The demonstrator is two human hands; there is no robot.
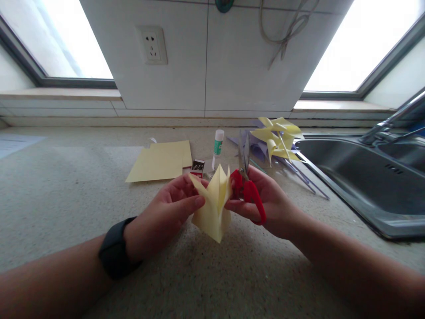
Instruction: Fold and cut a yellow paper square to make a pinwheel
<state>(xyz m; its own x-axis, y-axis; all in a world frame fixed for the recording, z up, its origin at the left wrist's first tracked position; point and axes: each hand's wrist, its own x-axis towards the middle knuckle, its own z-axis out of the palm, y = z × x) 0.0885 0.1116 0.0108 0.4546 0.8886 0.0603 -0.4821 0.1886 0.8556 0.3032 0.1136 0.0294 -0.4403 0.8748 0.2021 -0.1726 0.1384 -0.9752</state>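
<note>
A folded pale yellow paper piece (214,206) is held above the speckled counter (66,208) between both hands. My left hand (168,212), with a dark watch at the wrist, pinches the paper's left side with thumb and fingers. My right hand (265,201) grips red-handled scissors (247,188), blades pointing away and up, while its fingertips also touch the paper's right edge.
Flat yellow paper sheets (159,161), a small red box (198,167) and a glue stick (218,144) lie behind the hands. A yellow paper pinwheel (277,137) rests on purple paper by the steel sink (365,177). A wall socket (152,45) sits above.
</note>
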